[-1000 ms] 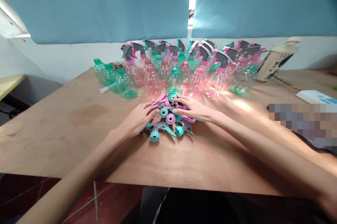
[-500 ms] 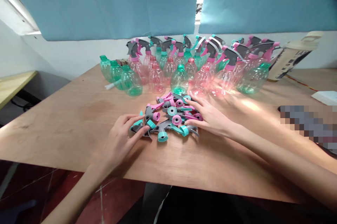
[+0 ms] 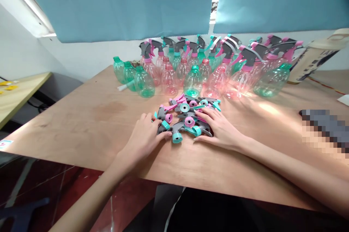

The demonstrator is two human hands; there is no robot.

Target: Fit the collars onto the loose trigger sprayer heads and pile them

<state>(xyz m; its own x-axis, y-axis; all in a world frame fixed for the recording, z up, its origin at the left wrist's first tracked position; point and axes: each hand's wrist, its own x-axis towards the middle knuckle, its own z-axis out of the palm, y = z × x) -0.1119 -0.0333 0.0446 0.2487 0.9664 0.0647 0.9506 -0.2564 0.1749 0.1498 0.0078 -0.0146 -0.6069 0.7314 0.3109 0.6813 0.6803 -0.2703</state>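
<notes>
A pile of spray bottle trigger heads (image 3: 189, 121), grey with pink or teal collars, lies on the wooden table between my two hands. My left hand (image 3: 148, 134) rests at the pile's left side, thumb and fingers apart, touching a trigger head with a teal collar (image 3: 165, 125). At the right side, my right hand (image 3: 219, 128) has its fingers spread over the edge of the pile. Neither hand grips a head. Just behind the pile stand clear green bottles (image 3: 144, 84) and pink bottles (image 3: 169, 81) with open necks.
Farther back, several bottles carry sprayer heads (image 3: 248, 57). A cream tumbler (image 3: 313, 59) leans at the right rear. A dark, partly pixelated object (image 3: 324, 125) lies on the right of the table (image 3: 81, 134). Another, yellowish table (image 3: 27, 92) stands at the left.
The view has shifted a little to the left. My right hand has drawn back toward the near right edge of the pile, and my left hand has closed in slightly around the left side.
</notes>
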